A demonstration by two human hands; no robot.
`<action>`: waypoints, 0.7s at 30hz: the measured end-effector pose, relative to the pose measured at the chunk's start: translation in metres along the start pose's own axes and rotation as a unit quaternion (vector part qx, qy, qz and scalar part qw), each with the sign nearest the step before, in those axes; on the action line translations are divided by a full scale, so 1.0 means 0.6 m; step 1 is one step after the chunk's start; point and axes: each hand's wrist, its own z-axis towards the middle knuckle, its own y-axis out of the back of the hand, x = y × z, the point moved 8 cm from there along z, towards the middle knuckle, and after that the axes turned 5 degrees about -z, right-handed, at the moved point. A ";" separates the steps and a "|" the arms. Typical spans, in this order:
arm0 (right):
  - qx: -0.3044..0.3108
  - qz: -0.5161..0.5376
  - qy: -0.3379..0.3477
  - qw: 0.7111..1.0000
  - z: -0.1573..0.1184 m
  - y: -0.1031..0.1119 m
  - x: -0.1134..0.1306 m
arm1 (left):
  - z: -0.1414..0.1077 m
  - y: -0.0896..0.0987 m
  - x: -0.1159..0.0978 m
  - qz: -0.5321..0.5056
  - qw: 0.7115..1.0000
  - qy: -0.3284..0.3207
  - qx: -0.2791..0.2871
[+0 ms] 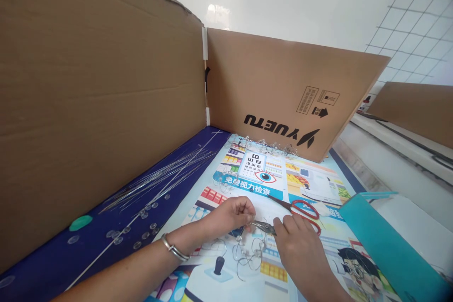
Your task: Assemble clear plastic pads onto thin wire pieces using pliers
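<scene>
My left hand is closed, thumb and fingers pinched on thin wire in the lower middle of the head view. My right hand is wrapped round pliers, whose jaws reach the wire at my left fingertips. Below my hands hangs or lies a tangle of curled wire with clear beads. Scissors with red handles lie just beyond my right hand, their blades pointing left. The handles of the pliers are hidden in my right palm.
Cardboard panels stand at the left and back. Straight wires, loose clear discs and a green piece lie on the left. More wire pieces lie by the back panel. A teal box is at the right.
</scene>
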 end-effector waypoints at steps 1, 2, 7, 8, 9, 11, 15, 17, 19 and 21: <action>-0.005 -0.002 0.005 1.000 -0.001 0.002 0.001 | 0.000 -0.001 -0.001 0.005 1.000 0.003 0.000; -0.009 -0.003 0.009 1.000 -0.001 0.003 0.001 | 0.000 -0.001 -0.001 0.010 1.000 0.004 0.000; -0.026 -0.001 0.040 0.999 -0.001 0.010 0.002 | -0.001 -0.003 0.003 0.006 1.000 0.012 0.021; -0.027 0.001 0.047 0.999 0.000 0.011 0.002 | -0.002 -0.003 0.004 0.005 1.000 0.014 0.026; -0.027 0.002 0.053 0.998 0.001 0.011 0.002 | -0.002 -0.003 0.006 0.004 0.999 0.016 0.032; -0.026 0.005 0.063 0.998 0.003 0.012 0.003 | -0.004 -0.002 0.007 -0.003 0.999 0.019 0.041; -0.028 0.015 0.078 0.996 0.003 0.013 0.006 | -0.006 -0.003 0.014 -0.018 0.998 0.044 0.051; -0.029 0.023 0.081 0.996 0.002 0.012 0.006 | -0.007 -0.002 0.019 -0.017 0.997 0.061 0.050; -0.032 0.031 0.083 0.996 0.001 0.012 0.007 | -0.007 -0.001 0.022 -0.019 0.996 0.070 0.052; -0.034 0.040 0.083 0.995 0.000 0.010 0.007 | -0.008 -0.002 0.022 -0.022 0.996 0.072 0.057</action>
